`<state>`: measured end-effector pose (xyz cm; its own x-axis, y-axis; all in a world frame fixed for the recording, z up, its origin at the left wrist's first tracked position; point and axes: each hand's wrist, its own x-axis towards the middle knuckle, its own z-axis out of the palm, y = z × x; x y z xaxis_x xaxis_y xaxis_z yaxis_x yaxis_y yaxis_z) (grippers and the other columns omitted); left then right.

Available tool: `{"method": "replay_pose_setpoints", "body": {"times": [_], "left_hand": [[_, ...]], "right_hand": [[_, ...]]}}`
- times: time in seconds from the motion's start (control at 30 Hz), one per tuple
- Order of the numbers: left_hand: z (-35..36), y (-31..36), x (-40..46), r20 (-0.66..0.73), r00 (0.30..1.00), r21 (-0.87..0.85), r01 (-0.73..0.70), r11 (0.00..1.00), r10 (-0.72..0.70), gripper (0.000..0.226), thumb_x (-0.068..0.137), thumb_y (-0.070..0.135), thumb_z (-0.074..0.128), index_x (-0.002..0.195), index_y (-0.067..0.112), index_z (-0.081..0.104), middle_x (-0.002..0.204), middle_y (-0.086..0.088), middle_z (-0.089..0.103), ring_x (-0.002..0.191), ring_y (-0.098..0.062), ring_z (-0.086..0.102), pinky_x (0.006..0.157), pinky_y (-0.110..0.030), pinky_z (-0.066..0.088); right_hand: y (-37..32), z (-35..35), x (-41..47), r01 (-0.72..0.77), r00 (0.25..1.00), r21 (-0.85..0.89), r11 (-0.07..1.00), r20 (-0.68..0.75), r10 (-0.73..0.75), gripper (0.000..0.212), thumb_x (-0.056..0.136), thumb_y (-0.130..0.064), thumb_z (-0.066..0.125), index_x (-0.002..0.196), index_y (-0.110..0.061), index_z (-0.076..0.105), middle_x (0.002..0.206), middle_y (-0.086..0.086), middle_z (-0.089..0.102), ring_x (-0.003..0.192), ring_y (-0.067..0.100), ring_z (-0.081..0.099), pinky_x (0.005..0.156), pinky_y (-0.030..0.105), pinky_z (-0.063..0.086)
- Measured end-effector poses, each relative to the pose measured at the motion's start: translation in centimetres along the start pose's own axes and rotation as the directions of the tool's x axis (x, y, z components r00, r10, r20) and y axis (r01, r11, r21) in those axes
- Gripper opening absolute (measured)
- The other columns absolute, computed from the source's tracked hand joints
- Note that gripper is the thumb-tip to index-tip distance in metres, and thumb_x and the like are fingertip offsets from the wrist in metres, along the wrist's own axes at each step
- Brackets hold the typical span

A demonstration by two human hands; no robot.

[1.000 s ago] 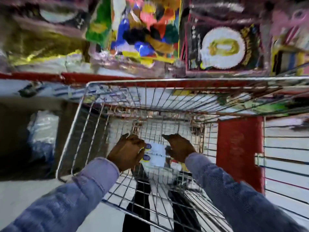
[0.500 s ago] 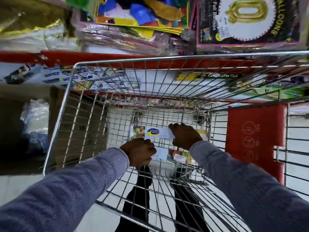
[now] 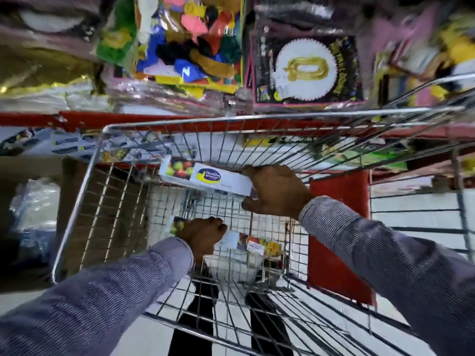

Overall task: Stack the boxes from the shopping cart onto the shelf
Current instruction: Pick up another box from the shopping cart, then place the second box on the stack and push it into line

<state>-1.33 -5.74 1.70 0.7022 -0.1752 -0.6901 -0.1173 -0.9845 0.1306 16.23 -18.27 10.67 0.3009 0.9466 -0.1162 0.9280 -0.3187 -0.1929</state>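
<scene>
A wire shopping cart (image 3: 84,194) stands against a red-edged shelf (image 3: 38,118). My right hand (image 3: 276,192) grips the right end of a white box (image 3: 205,177) with fruit pictures and a blue-yellow logo, held up inside the cart near its far rim. My left hand (image 3: 203,235) is low in the cart, closed on a second white fruit-printed box (image 3: 253,244) that lies on the cart floor; the hand hides much of that box. Both sleeves are blue-grey striped.
The shelf above carries balloon packs (image 3: 190,44), a black foil-balloon pack (image 3: 307,70) and gold wrappers (image 3: 38,73). Lower shelf boxes (image 3: 66,146) show behind the cart. A brown carton with a plastic bag (image 3: 33,209) is at left. The cart's red flap (image 3: 339,235) is at right.
My right hand has lifted one box from the cart floor up toward the far rim. My left hand stayed low on the other box. The view tilted up toward the shelf.
</scene>
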Motion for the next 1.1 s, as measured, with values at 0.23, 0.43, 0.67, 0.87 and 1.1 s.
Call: {"method": "replay_pose_setpoints", "body": {"times": [0.23,0.43,0.67,0.87,1.1], "left_hand": [[-12.5,-0.7,-12.6,-0.504,0.842,-0.230,0.087,0.969,-0.195,0.069,0.067,0.038,0.083,0.129,0.015,0.063,0.129,-0.012,0.066,0.114,-0.029,0.065,0.088,-0.037,0.057],[-25.6,-0.4,-23.7,-0.761,0.544,-0.327,0.147,0.934,-0.352,0.058,0.046,0.055,0.069,0.101,0.038,0.074,0.088,0.016,0.076,0.072,-0.010,0.072,0.056,-0.012,0.051],[-38.0,-1.5,-30.3,-0.875,0.362,-0.264,0.201,0.943,-0.322,0.058,0.046,0.059,0.066,0.102,0.047,0.072,0.087,0.022,0.073,0.078,-0.007,0.069,0.063,-0.027,0.056],[-44.1,-2.9,-31.4,-0.889,0.322,-0.298,0.136,0.945,-0.327,0.057,0.045,0.055,0.067,0.101,0.048,0.073,0.092,0.022,0.076,0.081,-0.002,0.070,0.070,-0.026,0.058],[-47.7,-5.2,-30.5,-0.871,0.342,-0.320,0.149,0.936,-0.353,0.056,0.050,0.053,0.076,0.104,0.042,0.075,0.100,0.020,0.076,0.080,-0.001,0.068,0.062,-0.015,0.047]], "right_hand": [[-1.9,-18.0,1.3,0.089,0.980,-0.222,0.971,-0.156,-0.125,0.069,0.078,-0.065,0.059,0.124,-0.013,0.060,0.086,0.013,0.071,0.079,0.035,0.067,0.056,0.032,0.033],[-3.9,-34.2,1.8,0.040,0.937,-0.249,0.968,-0.327,-0.123,0.063,0.076,-0.069,0.052,0.121,-0.025,0.060,0.101,0.004,0.072,0.092,0.030,0.067,0.068,0.036,0.043],[-4.7,-47.3,3.3,-0.016,0.870,-0.253,0.967,-0.481,-0.111,0.059,0.075,-0.063,0.060,0.121,-0.026,0.061,0.088,0.001,0.074,0.084,0.028,0.067,0.065,0.028,0.033],[-2.0,-50.9,6.0,-0.128,0.911,-0.167,0.978,-0.410,0.049,0.054,0.080,-0.059,0.062,0.123,-0.026,0.057,0.100,0.004,0.074,0.093,0.030,0.069,0.073,0.032,0.047],[0.8,-51.4,9.9,-0.220,0.948,-0.186,0.958,-0.271,0.166,0.053,0.089,-0.050,0.060,0.132,-0.020,0.055,0.126,0.011,0.067,0.115,0.031,0.062,0.090,0.035,0.048]]}}
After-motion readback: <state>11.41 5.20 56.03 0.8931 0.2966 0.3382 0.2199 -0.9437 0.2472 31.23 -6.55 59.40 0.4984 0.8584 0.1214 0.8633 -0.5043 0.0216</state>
